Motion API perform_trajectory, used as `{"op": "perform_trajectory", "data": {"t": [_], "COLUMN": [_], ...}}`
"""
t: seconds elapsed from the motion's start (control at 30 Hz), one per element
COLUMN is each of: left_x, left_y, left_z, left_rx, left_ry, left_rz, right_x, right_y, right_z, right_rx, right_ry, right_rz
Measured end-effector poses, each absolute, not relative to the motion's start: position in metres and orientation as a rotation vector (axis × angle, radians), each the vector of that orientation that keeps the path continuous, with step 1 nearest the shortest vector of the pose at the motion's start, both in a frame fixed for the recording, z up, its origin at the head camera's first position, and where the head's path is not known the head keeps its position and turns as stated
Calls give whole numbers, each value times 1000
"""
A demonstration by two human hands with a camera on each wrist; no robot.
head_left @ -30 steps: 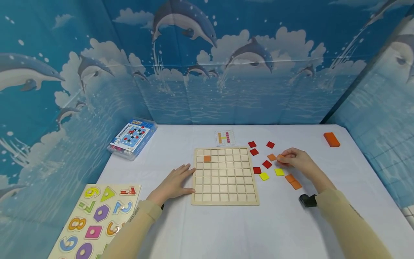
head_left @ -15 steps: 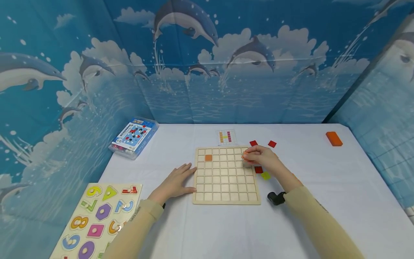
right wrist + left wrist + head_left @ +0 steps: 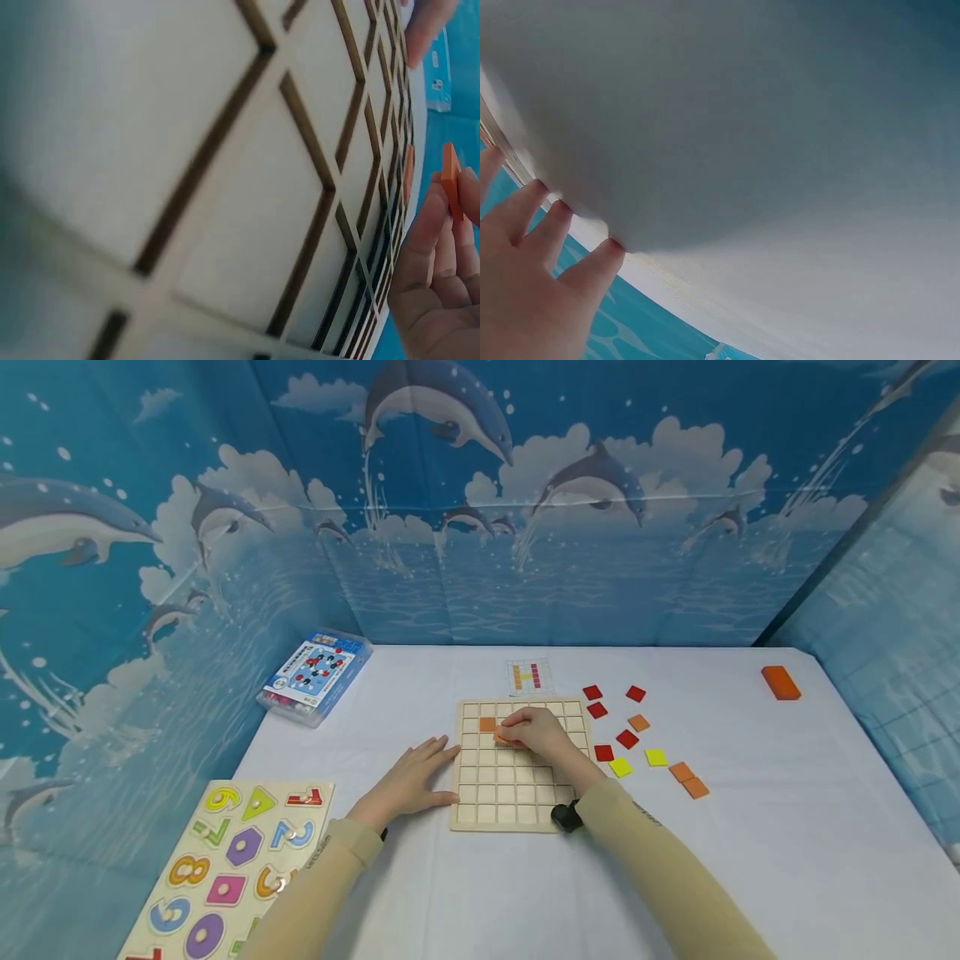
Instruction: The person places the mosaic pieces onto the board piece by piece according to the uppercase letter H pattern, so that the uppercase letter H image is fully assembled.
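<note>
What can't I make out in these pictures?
- Head view: cells of the board under the right hand and right sleeve.
- Head view: part of the number puzzle, covered by the left sleeve and cut off by the bottom edge.
- Head view: the box's fine print, too small.
- Left wrist view: part of the left hand, cut off by the left and bottom edges.

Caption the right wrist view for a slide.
A right hand pinches an orange tile over a gridded wooden board, the left hand at its edge.

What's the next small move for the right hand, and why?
Probably lower the pinched orange tile into the cell just below the placed orange tile: the right hand holds it close by, and the pattern card shows a vertical orange column.
</note>
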State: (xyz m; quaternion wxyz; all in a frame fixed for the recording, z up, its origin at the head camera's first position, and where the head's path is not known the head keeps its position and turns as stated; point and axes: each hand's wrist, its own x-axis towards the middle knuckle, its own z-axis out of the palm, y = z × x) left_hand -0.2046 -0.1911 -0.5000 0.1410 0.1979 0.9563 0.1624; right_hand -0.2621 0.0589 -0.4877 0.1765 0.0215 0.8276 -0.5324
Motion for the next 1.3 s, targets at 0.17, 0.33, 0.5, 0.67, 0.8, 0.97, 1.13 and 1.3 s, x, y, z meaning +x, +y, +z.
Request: {"op": "perform_trajectory", "data": {"t": [0.17, 0.33, 0.5, 0.67, 0.8, 0.97, 1.13, 1.3], "left_x": [-205, -205, -206, -206, -205, -205, -204, -204], "left_y": [-191, -191, -190, -191, -191, -191, -190, -188], "left_z": [-499, -499, -501, -499, -498, -498, -499, -500], "left_rx": [575, 603, 622, 619, 610, 607, 596, 574], "left_ry": [2757, 2762, 2767, 2766, 2760, 2760, 2757, 2766], "left_rz": [475, 490, 478, 478, 488, 483, 476, 466], "right_x": [-264, -263, -263, -264, -262, -262, -261, -257], "right_y": [44, 38, 33, 27, 23, 21, 22, 28], "right_z": [-489, -488, -488, -489, -490, -491, -490, -487], "right_rx": [-29, -62, -46, -118, -154, -176, -179, -204], "right_ry": [2459, 2513, 2566, 2661, 2689, 2694, 2718, 2696], "right_rz": [-1374, -1320, -1283, -1205, -1197, -1195, -1159, -1171]}}
